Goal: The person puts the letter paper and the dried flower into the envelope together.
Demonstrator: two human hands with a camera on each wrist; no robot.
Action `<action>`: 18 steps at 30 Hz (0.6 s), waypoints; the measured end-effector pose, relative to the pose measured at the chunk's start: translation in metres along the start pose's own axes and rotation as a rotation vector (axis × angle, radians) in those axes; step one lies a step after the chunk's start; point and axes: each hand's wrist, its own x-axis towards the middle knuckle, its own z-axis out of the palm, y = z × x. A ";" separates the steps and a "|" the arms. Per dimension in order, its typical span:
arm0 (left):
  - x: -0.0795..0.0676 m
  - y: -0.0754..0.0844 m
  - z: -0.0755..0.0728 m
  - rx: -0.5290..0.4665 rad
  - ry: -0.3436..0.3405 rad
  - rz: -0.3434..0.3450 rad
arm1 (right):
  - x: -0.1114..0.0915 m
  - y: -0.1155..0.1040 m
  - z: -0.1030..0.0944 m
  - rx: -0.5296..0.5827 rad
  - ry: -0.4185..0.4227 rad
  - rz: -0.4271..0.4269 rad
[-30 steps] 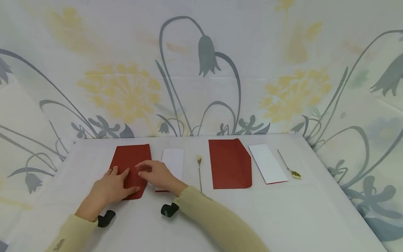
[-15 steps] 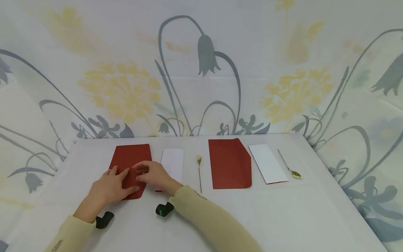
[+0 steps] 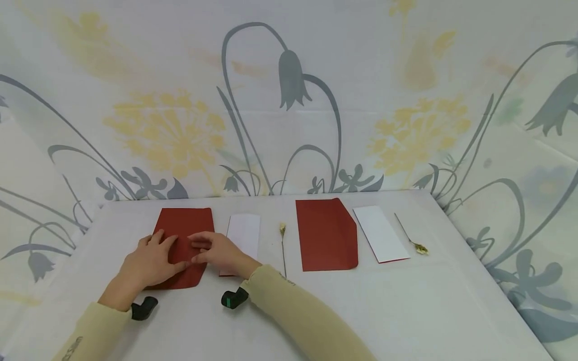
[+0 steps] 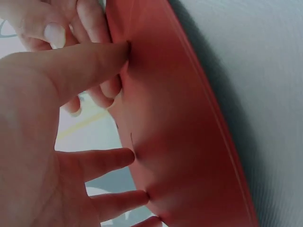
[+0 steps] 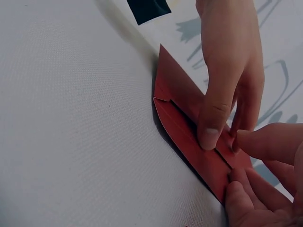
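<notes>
At the left end of the white table (image 3: 406, 311), near the back edge's left corner: a red envelope (image 3: 184, 224), under both hands. Long axis running away from the body, leaning slightly, with the near end farther left; short far edge nearly parallel to the back of the table.

Plain matte red all over, thin and crisp-edged, with a slanted corner at the near right. In the right wrist view, a dark slit between 2 layers.

Pressing on the envelope: left hand (image 3: 151, 261), fingers straight and spread wide, thumb well out to the side. At the right part of the envelope: right hand (image 3: 220, 251), fingers bent, tips close together; cannot tell whether any paper is pinched.

Farther right, in a row: a white card (image 3: 244, 233), partly behind the right wrist; a dried flower (image 3: 282, 230), bloom pointing away; a second red envelope (image 3: 325, 235); another white card (image 3: 381, 234), red at the near edge; another dried flower (image 3: 422, 248), bloom pointing nearer.

Behind and at both sides, pale cloth (image 3: 361, 125) printed with grey bell-shaped flowers and yellow blossoms. At the wrists, beige sleeves (image 3: 307, 311).
</notes>
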 end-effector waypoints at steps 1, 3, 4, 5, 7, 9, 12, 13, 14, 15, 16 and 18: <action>0.001 0.000 0.000 -0.005 -0.004 0.000 | 0.000 0.000 0.000 0.005 -0.006 0.000; 0.003 -0.001 0.001 -0.019 -0.012 -0.001 | 0.000 -0.001 0.000 0.019 -0.016 0.003; 0.004 -0.001 0.001 -0.026 -0.012 0.002 | 0.001 -0.001 0.000 0.026 -0.019 0.005; 0.005 -0.002 0.000 -0.035 -0.012 0.004 | 0.001 -0.001 0.000 0.032 -0.020 0.008; 0.007 -0.003 0.000 -0.053 -0.001 0.016 | 0.001 -0.001 0.001 0.044 -0.018 0.014; 0.010 -0.003 0.000 -0.065 0.008 0.031 | 0.001 0.000 0.001 0.053 -0.013 0.020; 0.012 -0.003 0.000 -0.078 0.021 0.050 | 0.001 0.002 0.002 0.055 -0.010 0.027; 0.012 -0.003 0.000 -0.083 0.022 0.051 | 0.001 0.002 0.002 0.051 -0.012 0.030; 0.013 -0.003 0.000 -0.090 0.024 0.052 | 0.001 0.002 0.002 0.046 -0.014 0.030; 0.013 -0.003 0.000 -0.098 0.027 0.052 | 0.001 0.003 0.002 0.041 -0.016 0.032; 0.013 -0.004 0.000 -0.110 0.031 0.052 | 0.001 0.002 0.002 0.037 -0.017 0.033; 0.012 -0.006 0.001 -0.142 0.038 0.057 | 0.000 0.002 0.001 0.028 -0.017 0.032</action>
